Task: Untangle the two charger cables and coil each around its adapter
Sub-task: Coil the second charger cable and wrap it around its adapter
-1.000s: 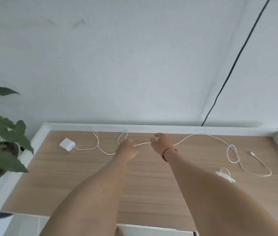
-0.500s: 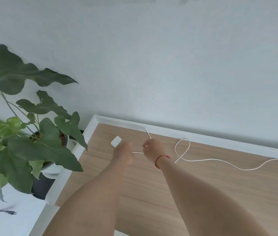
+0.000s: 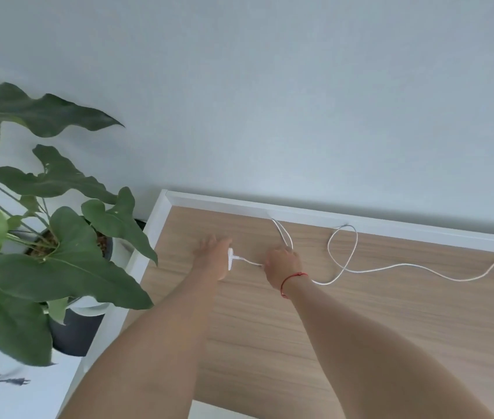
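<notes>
Wooden table [image 3: 390, 328], potted plant [image 3: 58, 267] at frame left, both hands near the table's upper-left corner.
Left hand [image 3: 213, 261] lies over the white adapter [image 3: 230, 259], grip unclear. Right hand [image 3: 283, 266] has its fingers pinched on the white cable [image 3: 390, 269], which loops and trails to the right edge.

Home room; wooden desk [image 3: 300, 322], potted plant [image 3: 58, 243], plain wall [image 3: 300, 101]

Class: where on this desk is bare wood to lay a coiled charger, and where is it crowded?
Free: near table this side of the cable; far-left corner beyond left hand. Crowded: loops by right hand and adapter.
</notes>
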`<state>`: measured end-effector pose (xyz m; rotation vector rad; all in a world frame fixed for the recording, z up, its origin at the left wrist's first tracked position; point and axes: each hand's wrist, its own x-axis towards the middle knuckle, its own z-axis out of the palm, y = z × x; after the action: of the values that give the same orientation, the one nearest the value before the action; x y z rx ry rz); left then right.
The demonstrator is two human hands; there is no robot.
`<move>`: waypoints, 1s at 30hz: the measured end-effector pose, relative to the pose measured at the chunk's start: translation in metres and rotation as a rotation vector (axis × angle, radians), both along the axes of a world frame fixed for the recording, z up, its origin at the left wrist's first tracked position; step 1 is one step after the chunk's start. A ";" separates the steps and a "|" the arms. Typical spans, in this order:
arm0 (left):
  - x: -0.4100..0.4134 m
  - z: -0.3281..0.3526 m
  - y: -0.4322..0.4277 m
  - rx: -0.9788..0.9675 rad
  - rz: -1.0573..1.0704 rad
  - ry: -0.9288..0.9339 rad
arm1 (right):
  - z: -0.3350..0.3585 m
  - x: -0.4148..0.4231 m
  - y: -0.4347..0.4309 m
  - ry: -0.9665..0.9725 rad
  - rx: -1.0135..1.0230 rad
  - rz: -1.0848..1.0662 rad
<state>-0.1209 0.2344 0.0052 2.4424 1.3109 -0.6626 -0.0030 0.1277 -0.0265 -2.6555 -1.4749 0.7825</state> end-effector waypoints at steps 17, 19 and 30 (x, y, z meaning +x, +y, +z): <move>0.041 0.059 -0.104 -0.174 0.133 -0.345 | 0.107 0.063 -0.100 0.101 0.266 -0.300; 0.049 0.068 -0.121 -0.165 0.175 -0.422 | 0.114 0.066 -0.120 0.129 0.232 -0.342; 0.068 0.063 -0.187 -0.773 0.818 -0.949 | 0.119 0.083 -0.187 0.253 0.349 -0.479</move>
<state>-0.0530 0.0475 0.0678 1.1343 1.1401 0.2015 0.0799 -0.0589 0.0921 -2.3840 -0.7810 0.7037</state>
